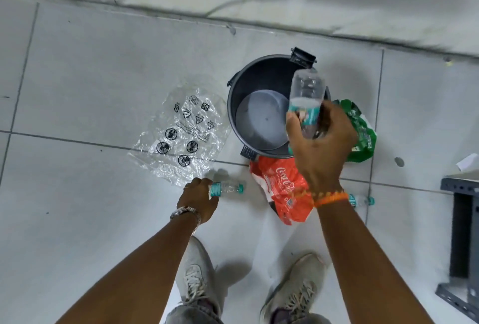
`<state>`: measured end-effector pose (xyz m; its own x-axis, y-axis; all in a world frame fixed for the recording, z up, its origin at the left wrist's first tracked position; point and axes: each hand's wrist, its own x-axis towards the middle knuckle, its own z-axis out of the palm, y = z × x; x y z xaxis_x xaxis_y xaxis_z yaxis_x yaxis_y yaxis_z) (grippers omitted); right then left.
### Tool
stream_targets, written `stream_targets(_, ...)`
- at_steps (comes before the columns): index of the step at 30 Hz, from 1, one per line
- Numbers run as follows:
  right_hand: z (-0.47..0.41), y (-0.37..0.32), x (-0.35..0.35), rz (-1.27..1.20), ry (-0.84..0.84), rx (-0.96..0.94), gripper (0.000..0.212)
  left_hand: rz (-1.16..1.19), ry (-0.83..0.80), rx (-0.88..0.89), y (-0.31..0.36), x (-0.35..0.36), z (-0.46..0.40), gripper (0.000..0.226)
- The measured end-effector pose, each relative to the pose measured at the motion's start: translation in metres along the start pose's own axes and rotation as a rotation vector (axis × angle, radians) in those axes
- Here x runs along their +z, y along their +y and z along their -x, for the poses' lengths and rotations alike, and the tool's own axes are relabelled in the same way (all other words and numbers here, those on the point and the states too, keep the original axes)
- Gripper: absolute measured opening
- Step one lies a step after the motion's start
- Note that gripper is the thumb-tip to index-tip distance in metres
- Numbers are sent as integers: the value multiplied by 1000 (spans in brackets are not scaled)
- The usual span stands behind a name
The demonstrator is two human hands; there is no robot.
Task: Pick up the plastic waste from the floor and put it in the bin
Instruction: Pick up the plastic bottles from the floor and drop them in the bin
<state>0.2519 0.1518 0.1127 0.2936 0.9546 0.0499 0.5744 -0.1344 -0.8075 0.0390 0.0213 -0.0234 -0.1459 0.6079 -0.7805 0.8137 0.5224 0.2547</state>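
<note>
My right hand (320, 142) holds a clear bottle (307, 100) over the bin (259, 77), fingers clamped on its teal label. My left hand (198, 200) is down on the floor (77, 64) near the bin, fingers closed round a second bottle (226, 188). Clear bag (181, 131) left of the bin, red wrapper (282, 188) and green wrapper (363, 131) beside it, third bottle (361, 200) past the red wrapper.

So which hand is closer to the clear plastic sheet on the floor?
Left. The left hand grips a small bottle right beside the clear plastic sheet; the right hand holds another bottle over the bin.
</note>
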Motion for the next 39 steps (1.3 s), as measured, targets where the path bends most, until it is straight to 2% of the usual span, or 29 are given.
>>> stream_targets(3, -44, 18, 30, 137, -155, 121, 49, -24, 0, 30, 8, -1, -4, 46)
stream_targets(5, -56, 26, 37, 238, -184, 149, 59, -43, 5, 45, 8, 0, -7, 46)
stream_targets(6, -59, 29, 35, 254, -163, 142, 57, -45, 10, 50, 7, 1, -8, 46)
stream_targets(9, -52, 31, 12, 195, -51, 102, 32, -74, 45, 89, 2, 6, -10, 47)
stream_targets(12, -17, 43, -15, 90, 88, 93, 15, -233, 130, 238, -6, 16, -16, 59)
stream_targets(16, 53, 85, -36, 27, 243, 186, 8, -436, 171, 376, -11, 45, -39, 66)
stream_targets(20, 117, 128, -38, 66, 199, 350, 10, -490, 183, 356, -16, 65, -52, 61)
stream_targets(22, 139, 139, -36, 83, 196, 449, 13, -424, 187, 333, -14, 60, -47, 54)
stream_targets(24, 152, 143, -36, 99, 258, 585, 12, -269, 268, 310, -10, 44, -28, 50)
stream_targets(26, 155, 144, -43, 108, 340, 716, 11, -12, 343, 291, 2, 11, 6, 54)
stream_targets(28, 154, 144, -50, 137, 397, 809, 10, 293, 484, 270, 19, -30, 41, 52)
stream_targets(30, 146, 146, -62, 148, 399, 918, 12, 489, 637, 271, 50, -77, 68, 49)
stream_targets(32, 140, 151, -65, 208, 266, 977, 13, 556, 728, 277, 86, -115, 79, 50)
stream_targets(34, 134, 157, -62, 270, 55, 941, 13, 602, 741, 282, 121, -139, 71, 55)
stream_targets(37, 125, 160, -47, 271, -218, 898, 14, 516, 609, 313, 162, -152, 33, 66)
stream_targets(39, 118, 161, -34, 248, -341, 859, 23, 392, 486, 287, 176, -150, 9, 70)
